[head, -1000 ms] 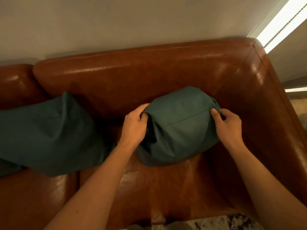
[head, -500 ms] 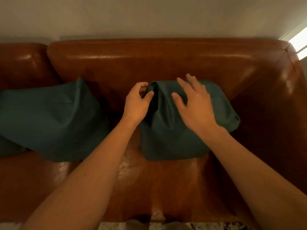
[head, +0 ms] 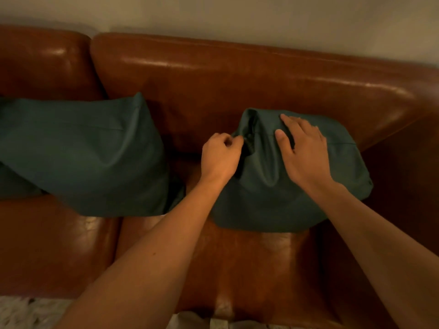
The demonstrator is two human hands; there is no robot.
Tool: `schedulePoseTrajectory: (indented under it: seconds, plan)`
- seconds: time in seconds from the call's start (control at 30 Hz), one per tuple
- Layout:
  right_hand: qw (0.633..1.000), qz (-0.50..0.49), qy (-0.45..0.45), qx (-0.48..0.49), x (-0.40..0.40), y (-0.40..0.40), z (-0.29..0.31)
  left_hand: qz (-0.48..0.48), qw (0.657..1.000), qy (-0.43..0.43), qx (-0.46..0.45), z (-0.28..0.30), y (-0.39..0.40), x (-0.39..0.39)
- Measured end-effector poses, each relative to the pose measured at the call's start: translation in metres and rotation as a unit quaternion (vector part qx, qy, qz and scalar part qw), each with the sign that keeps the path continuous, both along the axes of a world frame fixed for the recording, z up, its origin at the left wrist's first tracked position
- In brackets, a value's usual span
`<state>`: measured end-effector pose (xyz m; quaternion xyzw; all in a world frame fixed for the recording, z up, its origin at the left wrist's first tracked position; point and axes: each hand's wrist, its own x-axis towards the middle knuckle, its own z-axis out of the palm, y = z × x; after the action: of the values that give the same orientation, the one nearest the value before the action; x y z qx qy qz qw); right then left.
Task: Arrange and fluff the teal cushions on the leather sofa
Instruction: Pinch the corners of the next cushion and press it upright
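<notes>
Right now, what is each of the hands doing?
Left hand: pinches the edge of the right teal cushion.
Right hand: open, fingers flat on that cushion.

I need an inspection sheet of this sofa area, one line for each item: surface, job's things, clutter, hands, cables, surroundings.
Surface: brown leather sofa, shiny seat and back.
Job's things: right cushion leans on the sofa back near the corner, creased at its left end; left cushion lies slumped across the seat join.
Clutter: nothing seen.
Hands: left hand pinches the right cushion's bunched left edge; right hand rests flat on top of it, fingers spread.
Cables: nothing seen.
Surroundings: plain wall behind; pale shaggy rug at bottom left.
</notes>
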<state>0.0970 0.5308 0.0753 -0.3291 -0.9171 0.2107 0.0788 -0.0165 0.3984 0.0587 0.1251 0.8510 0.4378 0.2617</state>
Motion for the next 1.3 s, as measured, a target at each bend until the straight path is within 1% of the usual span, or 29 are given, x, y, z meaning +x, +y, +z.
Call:
schedulePoseTrajectory:
  seconds: [0.07, 0.17, 0.3, 0.37, 0.43, 0.53, 0.6, 0.67, 0.7, 0.73, 0.8, 0.9, 0.97, 1.03, 1.1, 1.13, 1.17, 1.23, 1.3]
  plan:
    - [1.0, -0.003, 0.003, 0.005, 0.0, -0.002, -0.002, 0.0, 1.0, -0.009, -0.005, 0.003, 0.003, 0.002]
    - [1.0, -0.007, 0.002, 0.0, 0.001, -0.001, -0.002, -0.032, 0.999, -0.019, -0.023, 0.004, 0.006, -0.003]
    - [1.0, -0.009, 0.006, -0.013, 0.003, 0.0, -0.003, -0.036, 0.998, -0.043, -0.015, 0.01, -0.009, -0.026]
    - [1.0, -0.009, 0.008, -0.015, 0.003, -0.002, -0.004, -0.056, 0.997, -0.045, -0.018, 0.015, -0.017, -0.037]
    - [1.0, -0.009, 0.009, -0.012, 0.002, -0.004, -0.005, -0.063, 0.997, -0.033, -0.023, 0.019, -0.021, -0.044]
    - [1.0, -0.01, 0.007, -0.012, 0.001, -0.006, -0.004, -0.015, 0.999, 0.039, -0.027, 0.025, -0.02, -0.042]
    - [1.0, -0.007, 0.005, -0.01, 0.001, -0.005, -0.005, -0.002, 0.995, 0.074, -0.065, 0.03, -0.016, -0.035]
    - [1.0, -0.006, 0.006, -0.007, 0.001, -0.005, -0.005, -0.038, 0.991, 0.052, -0.121, 0.031, -0.011, -0.031]
    - [1.0, -0.006, 0.008, -0.007, 0.002, -0.004, -0.005, -0.049, 0.99, 0.024, -0.128, 0.03, -0.01, -0.03]
    - [1.0, -0.006, 0.009, -0.008, 0.002, -0.004, -0.005, -0.049, 0.992, -0.008, -0.116, 0.029, -0.01, -0.031]
    - [1.0, -0.01, 0.011, -0.013, 0.002, -0.004, -0.005, -0.041, 0.995, -0.08, -0.05, 0.025, -0.015, -0.035]
    - [1.0, -0.012, 0.015, -0.018, 0.002, -0.005, -0.004, -0.041, 0.982, -0.174, 0.053, 0.024, -0.026, -0.034]
    - [1.0, -0.016, 0.015, -0.021, 0.001, -0.006, 0.0, -0.051, 0.976, -0.19, 0.093, 0.02, -0.029, -0.03]
    - [0.998, -0.017, 0.053, -0.021, -0.007, -0.007, 0.013, -0.059, 0.972, -0.191, 0.122, 0.017, -0.03, -0.028]
    - [0.994, 0.031, 0.101, 0.031, -0.027, -0.01, 0.033, -0.071, 0.968, -0.195, 0.141, 0.018, -0.029, -0.026]
    - [0.992, 0.069, 0.092, 0.059, -0.04, -0.011, 0.042, -0.079, 0.966, -0.194, 0.15, 0.018, -0.028, -0.025]
    - [0.99, 0.111, 0.045, 0.075, -0.054, -0.014, 0.049, -0.082, 0.965, -0.192, 0.161, 0.017, -0.028, -0.023]
    - [0.974, 0.176, -0.11, 0.088, -0.08, -0.018, 0.06, -0.072, 0.965, -0.184, 0.174, 0.018, -0.026, -0.02]
    - [0.952, 0.189, -0.224, 0.087, -0.099, -0.019, 0.066, -0.058, 0.968, -0.168, 0.179, 0.015, -0.026, -0.018]
